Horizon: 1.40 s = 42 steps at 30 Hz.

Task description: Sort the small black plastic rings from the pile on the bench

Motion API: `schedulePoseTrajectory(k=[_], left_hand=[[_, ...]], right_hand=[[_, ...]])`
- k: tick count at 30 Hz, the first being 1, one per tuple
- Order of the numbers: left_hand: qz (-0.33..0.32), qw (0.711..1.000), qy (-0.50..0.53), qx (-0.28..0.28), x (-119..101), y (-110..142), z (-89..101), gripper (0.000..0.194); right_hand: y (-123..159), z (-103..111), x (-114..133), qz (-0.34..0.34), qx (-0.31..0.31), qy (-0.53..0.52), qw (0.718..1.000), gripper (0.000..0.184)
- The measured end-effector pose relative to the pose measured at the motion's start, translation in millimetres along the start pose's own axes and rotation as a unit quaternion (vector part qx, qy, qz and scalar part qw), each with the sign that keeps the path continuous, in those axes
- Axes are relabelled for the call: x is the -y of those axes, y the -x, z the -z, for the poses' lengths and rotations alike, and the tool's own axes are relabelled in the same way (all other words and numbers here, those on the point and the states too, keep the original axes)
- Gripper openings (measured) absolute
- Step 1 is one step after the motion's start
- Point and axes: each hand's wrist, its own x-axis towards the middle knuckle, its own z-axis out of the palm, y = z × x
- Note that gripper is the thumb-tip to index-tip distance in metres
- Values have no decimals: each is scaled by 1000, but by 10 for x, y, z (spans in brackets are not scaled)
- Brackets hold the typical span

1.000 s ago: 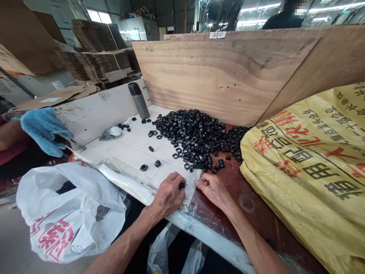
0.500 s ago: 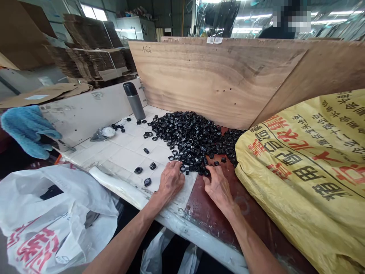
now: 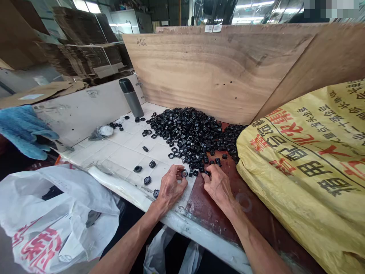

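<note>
A heap of small black ring-shaped plastic parts (image 3: 188,129) lies on the tabletop. At its near edge, my left hand (image 3: 171,184) curls its thumb and fingers around one black ring (image 3: 184,173), whose round opening faces up. My right hand (image 3: 217,182) is closed in a pinch on another small black part (image 3: 207,173), mostly covered by the fingertips. Several loose pieces lie left of my left hand, among them a round black part (image 3: 147,180) and another (image 3: 156,193) close to my wrist.
A yellow printed sack (image 3: 285,182) bulges over the right side. A grey thermos (image 3: 132,99) stands at the back left near a small plastic bag (image 3: 101,132). Wooden boards (image 3: 216,72) wall the back. A white plastic bag (image 3: 57,213) and a blue glove (image 3: 25,131) hang at the left.
My left hand has drawn back slightly from the heap, with a black ring now between its fingers. A round black part now shows beside my left wrist. The view has shifted slightly.
</note>
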Motion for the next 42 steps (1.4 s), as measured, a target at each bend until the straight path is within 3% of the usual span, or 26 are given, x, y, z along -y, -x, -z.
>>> schedulePoseTrajectory(k=[2, 5, 10, 12, 15, 17, 19, 21, 24, 27, 31, 35, 42], left_hand=[[-34, 999, 41, -7, -19, -12, 15, 35], [-87, 994, 65, -1, -26, -36, 29, 37], [-39, 985, 163, 41, 1, -31, 38, 36], [-17, 976, 210, 53, 3, -25, 42, 35], [-36, 973, 221, 63, -24, -33, 56, 30], [-35, 967, 248, 51, -59, -48, 68, 23], [0, 951, 309, 26, -100, -62, 82, 16], [39, 934, 355, 15, -140, -71, 98, 13], [55, 929, 363, 40, -188, -70, 127, 14], [68, 927, 363, 72, -218, -63, 147, 16], [101, 901, 411, 94, -228, -61, 141, 37], [106, 900, 409, 108, -207, -54, 130, 28], [72, 902, 416, 93, -125, -38, 83, 24]], right_hand=[[-8, 37, 44, 0, -12, -104, 994, 8], [-4, 70, 154, 25, 19, -238, 971, 14], [34, 41, 295, 72, 45, -267, 960, 22], [45, 34, 312, 54, 37, -268, 961, 17], [55, 41, 308, 38, 29, -270, 962, 9], [58, 45, 293, -8, 12, -290, 957, 11], [58, 44, 283, -88, 14, -331, 939, 17], [58, 43, 290, -145, 57, -383, 910, 23], [62, 47, 333, -143, 106, -433, 883, 24], [69, 48, 361, -124, 81, -433, 889, 22], [64, 48, 336, -77, 54, -380, 920, 15], [46, 75, 322, 5, 34, -318, 948, 10], [50, 95, 344, 49, 14, -279, 959, 12]])
